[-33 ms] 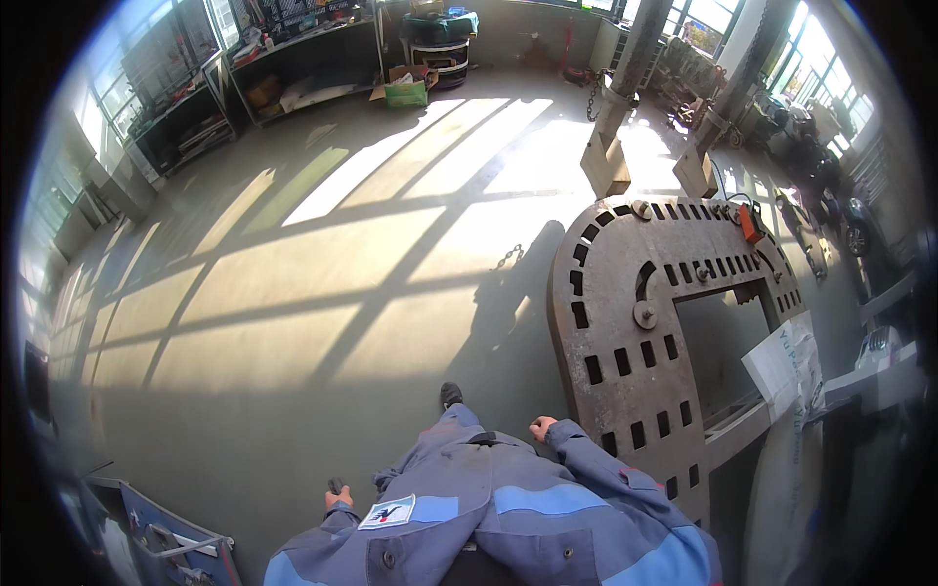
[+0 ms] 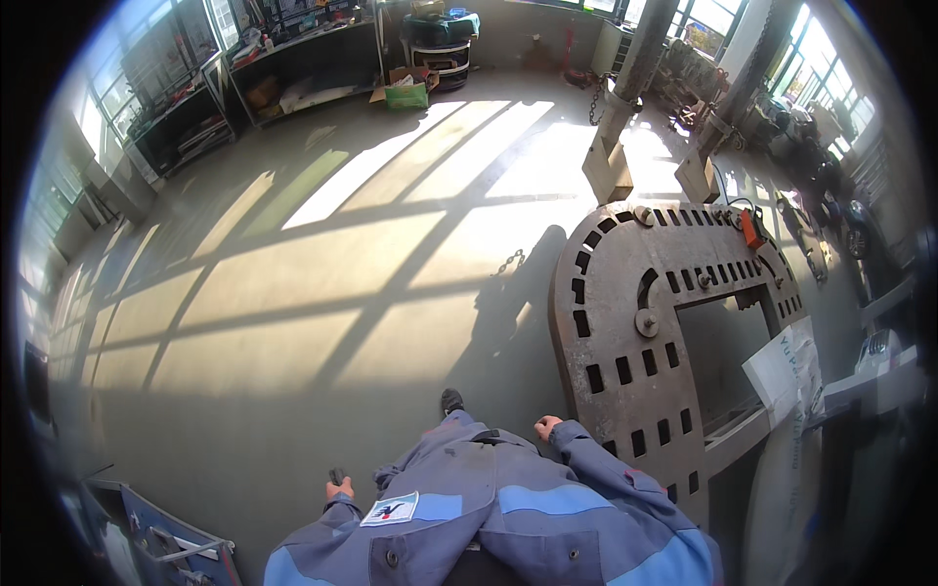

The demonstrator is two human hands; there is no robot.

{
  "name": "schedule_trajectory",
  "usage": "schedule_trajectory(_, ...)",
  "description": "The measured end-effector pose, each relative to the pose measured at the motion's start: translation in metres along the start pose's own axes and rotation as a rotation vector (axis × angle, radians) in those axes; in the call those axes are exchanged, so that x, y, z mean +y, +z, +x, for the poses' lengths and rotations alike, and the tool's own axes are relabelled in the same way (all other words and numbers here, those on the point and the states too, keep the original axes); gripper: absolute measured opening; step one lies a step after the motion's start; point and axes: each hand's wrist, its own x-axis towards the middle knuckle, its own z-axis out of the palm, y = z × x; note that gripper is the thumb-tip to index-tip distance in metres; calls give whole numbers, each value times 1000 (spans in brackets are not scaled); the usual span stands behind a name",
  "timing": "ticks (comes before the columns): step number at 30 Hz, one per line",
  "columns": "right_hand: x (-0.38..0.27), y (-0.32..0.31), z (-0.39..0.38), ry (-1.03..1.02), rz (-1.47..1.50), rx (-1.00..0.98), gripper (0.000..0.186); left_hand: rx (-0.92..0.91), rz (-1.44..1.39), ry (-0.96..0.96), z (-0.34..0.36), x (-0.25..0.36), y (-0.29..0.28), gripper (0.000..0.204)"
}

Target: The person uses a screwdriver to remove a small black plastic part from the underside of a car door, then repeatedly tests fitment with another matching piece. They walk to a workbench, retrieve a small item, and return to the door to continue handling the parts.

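Observation:
My left hand (image 2: 340,487) hangs low beside my hip, its fingers closed around a small dark object (image 2: 337,476) whose kind I cannot make out. On the other side, my right hand (image 2: 548,427) is held in front of my body with its fingers curled in. Nothing shows in it. Just right of that hand stands a large thick steel plate frame (image 2: 593,327), arched, with rows of rectangular slots and several bolts. The right hand looks apart from the frame's edge.
Two slanting posts with chains (image 2: 619,107) rise behind the frame. White plastic sheeting (image 2: 787,366) drapes over a beam at right. A blue metal-edged container (image 2: 195,552) stands lower left. Far off are a workbench (image 2: 303,41) and a green box (image 2: 407,95). One dark shoe (image 2: 451,399) shows ahead.
The view has shifted very slightly, so the frame and posts sit a little lower in it. Both hands stay closed as before.

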Motion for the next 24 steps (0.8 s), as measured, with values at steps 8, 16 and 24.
schedule_trajectory(8, -47, -149, 153, 219, 305, 152, 41, -112, -142, 629, 103, 540, 24, 59)
schedule_trajectory(16, -49, -253, 337, 138, -156, -257, 50, -176, -248, 804, 136, 846, 92, 59)
schedule_trajectory(24, -177, -493, 612, 188, -105, -35, 42, -47, -116, 286, 224, 877, 145, 48)
